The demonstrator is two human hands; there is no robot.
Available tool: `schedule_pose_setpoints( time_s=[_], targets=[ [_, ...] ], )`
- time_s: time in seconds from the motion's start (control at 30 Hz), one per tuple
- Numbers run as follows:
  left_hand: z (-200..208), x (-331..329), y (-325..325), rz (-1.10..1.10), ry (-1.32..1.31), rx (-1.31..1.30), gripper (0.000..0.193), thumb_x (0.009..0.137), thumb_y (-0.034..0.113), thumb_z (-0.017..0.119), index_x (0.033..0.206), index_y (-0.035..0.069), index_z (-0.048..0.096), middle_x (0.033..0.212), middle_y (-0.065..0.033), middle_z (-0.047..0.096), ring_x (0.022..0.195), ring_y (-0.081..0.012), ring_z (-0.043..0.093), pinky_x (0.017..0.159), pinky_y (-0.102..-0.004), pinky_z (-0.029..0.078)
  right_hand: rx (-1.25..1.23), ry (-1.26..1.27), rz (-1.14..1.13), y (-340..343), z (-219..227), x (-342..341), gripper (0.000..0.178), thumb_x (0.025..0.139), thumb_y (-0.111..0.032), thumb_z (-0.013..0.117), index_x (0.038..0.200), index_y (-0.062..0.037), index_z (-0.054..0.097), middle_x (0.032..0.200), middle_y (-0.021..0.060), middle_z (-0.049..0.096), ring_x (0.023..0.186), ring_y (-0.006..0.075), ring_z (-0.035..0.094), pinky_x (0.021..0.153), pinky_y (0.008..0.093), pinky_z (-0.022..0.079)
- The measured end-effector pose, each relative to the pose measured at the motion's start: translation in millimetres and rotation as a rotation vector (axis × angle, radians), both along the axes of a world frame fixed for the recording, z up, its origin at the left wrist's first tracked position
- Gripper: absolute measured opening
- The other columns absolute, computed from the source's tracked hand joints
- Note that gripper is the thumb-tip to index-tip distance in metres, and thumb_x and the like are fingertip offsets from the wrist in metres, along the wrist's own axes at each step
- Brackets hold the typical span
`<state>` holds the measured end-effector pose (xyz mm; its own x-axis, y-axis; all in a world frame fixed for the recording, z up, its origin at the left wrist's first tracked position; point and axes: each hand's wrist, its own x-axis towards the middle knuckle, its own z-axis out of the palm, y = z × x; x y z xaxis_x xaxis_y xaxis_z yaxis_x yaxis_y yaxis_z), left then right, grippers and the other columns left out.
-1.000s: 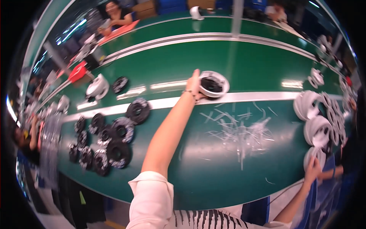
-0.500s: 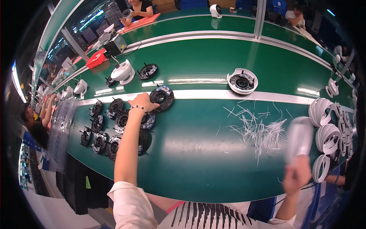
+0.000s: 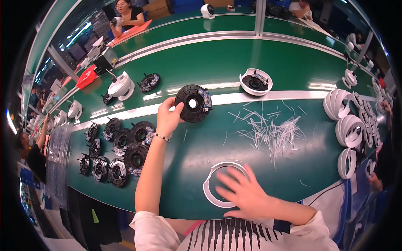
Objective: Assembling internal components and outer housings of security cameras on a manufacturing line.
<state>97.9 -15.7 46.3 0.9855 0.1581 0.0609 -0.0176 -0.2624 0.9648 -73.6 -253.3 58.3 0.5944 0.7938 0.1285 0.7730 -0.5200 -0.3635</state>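
Pinched at its left edge by my left hand [image 3: 168,119], a black round plate [image 3: 187,113] with a hole in the middle and a small circuit board [image 3: 206,100] along one side is held up over the table. My right hand [image 3: 253,196] is slightly blurred, its fingers spread over a white plastic ring [image 3: 206,189] that lies on the near part of the green table [image 3: 180,184]. Part of the ring is hidden under those fingers, and nothing is gripped in them. Several similar black plates [image 3: 136,157] lie in rows to the left of my left forearm.
Thin white strips [image 3: 274,136] lie scattered right of centre. Stacked white rings [image 3: 349,130] stand at the right edge. Beyond the metal rail, a white shell [image 3: 268,88] holds a black plate, and a white housing [image 3: 121,86] stands farther left. Other people work nearby.
My left hand has lifted the black plate and brought it rightward. My right hand has come in from the right, and the blurred white thing it held is now a ring lying on the table.
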Motion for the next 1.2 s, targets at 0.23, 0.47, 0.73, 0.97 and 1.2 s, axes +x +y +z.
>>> schedule_pose_setpoints(
  time_s=[0.23, 0.47, 0.73, 0.97, 1.2],
  targets=[
    [7.1, -19.9, -21.5, -0.119, -0.011, -0.356, 0.020, 0.084, 0.009, 0.048, 0.101, -0.003, 0.046, 0.089, -0.0093, 0.058, 0.072, -0.0140, 0.060, 0.054, -0.0248, 0.053, -0.185, 0.213, -0.127, 19.7, -0.6, 18.9, 0.102, 0.053, -0.046, 0.073, 0.129, -0.0010, 0.022, 0.132, 0.0262, 0.016, 0.120, 0.0444, 0.020, 0.092, 0.0604, 0.017],
    [-2.8, -42.1, -46.8, -0.168, -0.024, -0.492, 0.019, 0.088, 0.011, 0.043, 0.102, -0.001, 0.041, 0.088, -0.0096, 0.058, 0.070, -0.0127, 0.060, 0.052, -0.0233, 0.052, 0.887, 0.153, -0.494, -15.7, 8.2, 63.9, 0.101, 0.048, -0.029, 0.080, 0.127, 0.0013, 0.024, 0.129, 0.0211, 0.029, 0.118, 0.0299, 0.034, 0.096, 0.0372, 0.028],
    [-8.3, -76.5, -94.2, -0.576, 0.189, -0.869, 0.058, 0.088, 0.046, 0.025, 0.128, 0.004, 0.026, 0.125, -0.0128, 0.038, 0.114, -0.0256, 0.041, 0.094, -0.0400, 0.034, 0.984, 0.156, -0.611, -9.6, -19.0, 80.6, 0.102, 0.050, -0.031, 0.081, 0.125, 0.0039, 0.023, 0.126, 0.0287, 0.028, 0.117, 0.0347, 0.034, 0.096, 0.0389, 0.029],
    [-10.2, -73.0, -91.2, -0.573, 0.555, -1.257, 0.066, 0.083, 0.056, 0.026, 0.123, 0.005, 0.036, 0.121, -0.0136, 0.042, 0.111, -0.0274, 0.043, 0.093, -0.0420, 0.036, 0.793, 0.070, -0.516, -7.9, -25.5, 75.3, 0.106, 0.050, -0.036, 0.079, 0.128, 0.0028, 0.018, 0.128, 0.0273, 0.024, 0.118, 0.0380, 0.027, 0.096, 0.0436, 0.027],
    [-8.7, -74.7, -100.1, -0.419, 0.542, -1.147, 0.049, 0.084, 0.042, 0.030, 0.112, 0.005, 0.048, 0.107, -0.0113, 0.053, 0.098, -0.0231, 0.052, 0.086, -0.0367, 0.043, 0.799, 0.037, -0.524, -2.7, -20.2, 65.8, 0.112, 0.050, -0.028, 0.081, 0.130, 0.0037, 0.010, 0.134, 0.0225, 0.017, 0.123, 0.0309, 0.025, 0.100, 0.0396, 0.025]
  ],
)
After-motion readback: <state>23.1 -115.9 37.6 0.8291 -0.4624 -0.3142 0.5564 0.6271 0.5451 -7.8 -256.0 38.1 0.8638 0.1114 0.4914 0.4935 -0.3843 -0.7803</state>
